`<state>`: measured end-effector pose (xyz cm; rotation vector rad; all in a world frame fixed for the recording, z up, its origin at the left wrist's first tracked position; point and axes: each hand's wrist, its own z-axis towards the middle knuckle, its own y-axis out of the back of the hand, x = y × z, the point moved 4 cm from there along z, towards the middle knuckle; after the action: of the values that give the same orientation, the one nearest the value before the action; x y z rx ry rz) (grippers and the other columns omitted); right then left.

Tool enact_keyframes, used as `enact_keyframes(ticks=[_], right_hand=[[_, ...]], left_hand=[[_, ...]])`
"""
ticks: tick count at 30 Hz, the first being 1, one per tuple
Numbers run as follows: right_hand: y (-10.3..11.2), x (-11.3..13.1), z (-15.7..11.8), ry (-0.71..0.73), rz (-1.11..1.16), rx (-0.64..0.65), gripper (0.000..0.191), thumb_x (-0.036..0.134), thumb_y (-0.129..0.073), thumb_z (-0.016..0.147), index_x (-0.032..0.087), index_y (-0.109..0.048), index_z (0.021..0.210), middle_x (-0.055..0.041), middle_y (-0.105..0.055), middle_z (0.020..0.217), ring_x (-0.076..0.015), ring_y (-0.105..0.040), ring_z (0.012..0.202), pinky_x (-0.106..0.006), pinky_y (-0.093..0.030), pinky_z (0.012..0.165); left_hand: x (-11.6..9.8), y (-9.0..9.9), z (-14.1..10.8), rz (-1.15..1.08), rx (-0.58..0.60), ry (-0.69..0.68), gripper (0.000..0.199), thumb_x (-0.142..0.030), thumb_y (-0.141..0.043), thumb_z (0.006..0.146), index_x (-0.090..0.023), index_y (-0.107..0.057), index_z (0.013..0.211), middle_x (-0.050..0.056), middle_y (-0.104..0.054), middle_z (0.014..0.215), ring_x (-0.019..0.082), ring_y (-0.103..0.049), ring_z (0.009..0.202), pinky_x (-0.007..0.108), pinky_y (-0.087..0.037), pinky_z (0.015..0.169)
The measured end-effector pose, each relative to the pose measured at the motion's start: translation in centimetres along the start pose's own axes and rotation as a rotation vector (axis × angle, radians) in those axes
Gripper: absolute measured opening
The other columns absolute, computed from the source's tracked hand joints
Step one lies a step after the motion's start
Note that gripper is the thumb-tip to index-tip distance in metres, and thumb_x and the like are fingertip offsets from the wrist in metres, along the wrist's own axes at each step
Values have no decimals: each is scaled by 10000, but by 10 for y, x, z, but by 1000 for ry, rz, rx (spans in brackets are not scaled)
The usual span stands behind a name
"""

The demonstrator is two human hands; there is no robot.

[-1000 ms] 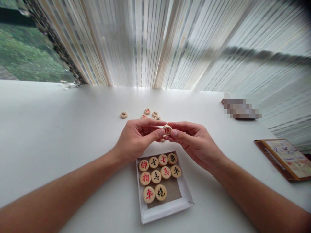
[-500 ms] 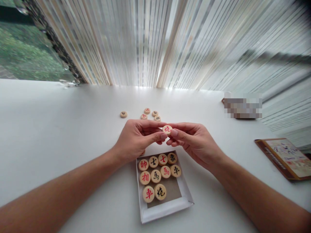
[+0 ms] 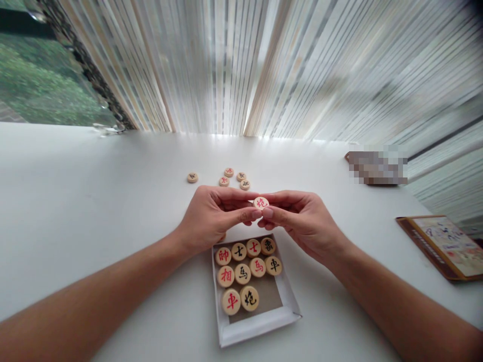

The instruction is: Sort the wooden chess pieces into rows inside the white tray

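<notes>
Between both hands I hold a round wooden Chinese chess piece (image 3: 260, 202) with a red character facing me. My left hand (image 3: 221, 216) pinches it from the left with thumb and fingertips. From the right, my right hand (image 3: 302, 218) grips the same piece. Just below the hands lies a shallow white cardboard box (image 3: 260, 329) with a brown bottom. Several chess pieces with red or black characters sit in it in rows, among them a black-lettered piece (image 3: 249, 298) in the nearest row. Part of another piece (image 3: 222, 238) peeks out beneath my left wrist.
Beyond my hands, several chess pieces (image 3: 224, 181) lie in a loose group on the white table (image 3: 113, 201), with a lone piece (image 3: 192, 177) left of them. A brown-edged board (image 3: 445, 246) lies at right, near a blurred-out object (image 3: 377, 168). A string curtain (image 3: 211, 65) hangs behind.
The held piece has turned slightly between my fingertips, and my right thumb has slid a little lower along its edge. The box and the pieces on the table have stayed put.
</notes>
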<state>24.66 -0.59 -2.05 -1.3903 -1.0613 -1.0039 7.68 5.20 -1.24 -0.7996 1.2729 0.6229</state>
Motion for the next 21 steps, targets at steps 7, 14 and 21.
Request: enact_keyframes(ticks=[7, 14, 21], right_hand=[[1, 0, 0, 12, 12, 8, 298, 306, -1018, 700, 217, -889, 953, -77, -855, 843, -181, -785, 684, -282, -654, 642], [-1, 1, 1, -30, 32, 25, 266, 310, -990, 748, 207, -891, 972, -83, -859, 888, -168, -780, 708, -265, -640, 658], [1, 0, 1, -6, 32, 18, 296, 288, -1018, 693, 233, -888, 954, -56, -854, 864, -161, -759, 693, -278, -625, 652]], left_hand=[[2, 0, 0, -24, 2, -7, 364, -261, -997, 712, -126, -879, 1029, 116, -867, 908, 192, -804, 740, 277, -684, 727], [3, 1, 0, 4, 22, -42, 323, -243, -972, 753, -142, -879, 1045, 104, -866, 906, 161, -779, 705, 247, -667, 702], [3, 2, 0, 37, -7, -40, 320, -280, -957, 779, -134, -877, 1052, 113, -863, 899, 185, -788, 731, 287, -679, 732]])
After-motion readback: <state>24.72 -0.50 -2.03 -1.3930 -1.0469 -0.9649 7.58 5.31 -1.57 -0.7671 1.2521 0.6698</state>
